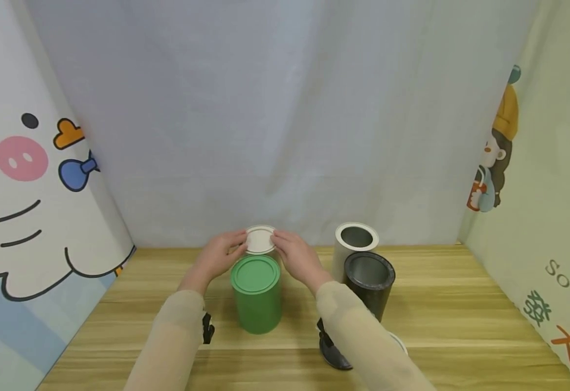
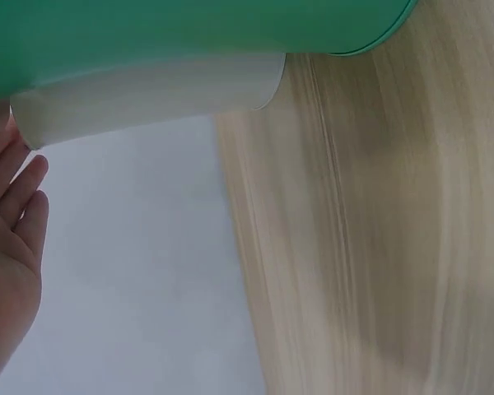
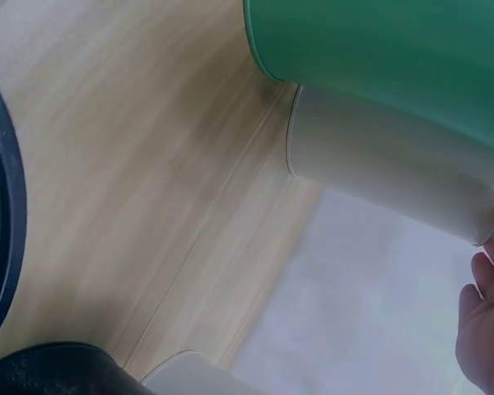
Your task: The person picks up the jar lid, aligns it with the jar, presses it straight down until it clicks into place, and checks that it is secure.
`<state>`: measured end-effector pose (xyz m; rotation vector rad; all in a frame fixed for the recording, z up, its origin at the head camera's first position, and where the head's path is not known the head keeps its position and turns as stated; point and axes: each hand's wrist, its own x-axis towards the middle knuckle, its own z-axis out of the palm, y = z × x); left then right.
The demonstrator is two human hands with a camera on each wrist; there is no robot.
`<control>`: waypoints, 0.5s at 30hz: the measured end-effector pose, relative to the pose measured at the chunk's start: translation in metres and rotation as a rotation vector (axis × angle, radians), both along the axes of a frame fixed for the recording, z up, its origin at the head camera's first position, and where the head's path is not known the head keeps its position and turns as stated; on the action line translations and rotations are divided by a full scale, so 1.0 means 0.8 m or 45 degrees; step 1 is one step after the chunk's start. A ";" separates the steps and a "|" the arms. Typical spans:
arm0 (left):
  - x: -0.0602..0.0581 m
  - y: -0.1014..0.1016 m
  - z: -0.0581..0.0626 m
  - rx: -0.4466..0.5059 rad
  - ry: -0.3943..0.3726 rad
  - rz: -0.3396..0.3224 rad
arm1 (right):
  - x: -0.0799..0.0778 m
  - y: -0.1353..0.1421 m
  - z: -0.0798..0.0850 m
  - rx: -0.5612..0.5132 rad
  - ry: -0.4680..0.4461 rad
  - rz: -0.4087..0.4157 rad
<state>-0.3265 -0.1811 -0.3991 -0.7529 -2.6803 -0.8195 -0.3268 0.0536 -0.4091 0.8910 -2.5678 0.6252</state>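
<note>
At the back of the table, a white can stands behind a green can and carries a round white lid. My left hand touches the rim of that lid from the left, its fingers fairly straight. From the right, my right hand meets the opposite side of the rim with extended fingers. Both wrist views show the fingertips right at the can's upper end. The green can has its own green lid on top and hides most of the white can in the head view.
To the right stand an open-topped white can and, in front of it, an open-topped black can. A black lid and a white rim lie partly under my right sleeve. A pale curtain hangs behind the table.
</note>
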 end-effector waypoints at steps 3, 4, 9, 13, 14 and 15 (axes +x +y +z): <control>0.002 -0.007 -0.006 0.036 0.036 -0.015 | 0.000 0.001 -0.002 -0.019 0.023 0.023; 0.003 -0.009 -0.007 0.042 0.046 -0.022 | 0.000 0.002 -0.003 -0.027 0.037 0.035; 0.008 -0.017 -0.007 0.017 0.116 -0.071 | 0.000 0.009 -0.008 -0.082 0.170 0.104; 0.015 -0.019 0.000 -0.041 0.166 -0.115 | -0.001 0.015 -0.012 -0.110 0.267 0.182; 0.017 -0.019 0.002 -0.057 0.173 -0.129 | -0.001 0.016 -0.012 -0.109 0.287 0.203; 0.018 -0.018 0.004 -0.071 0.178 -0.142 | -0.001 0.017 -0.013 -0.102 0.303 0.219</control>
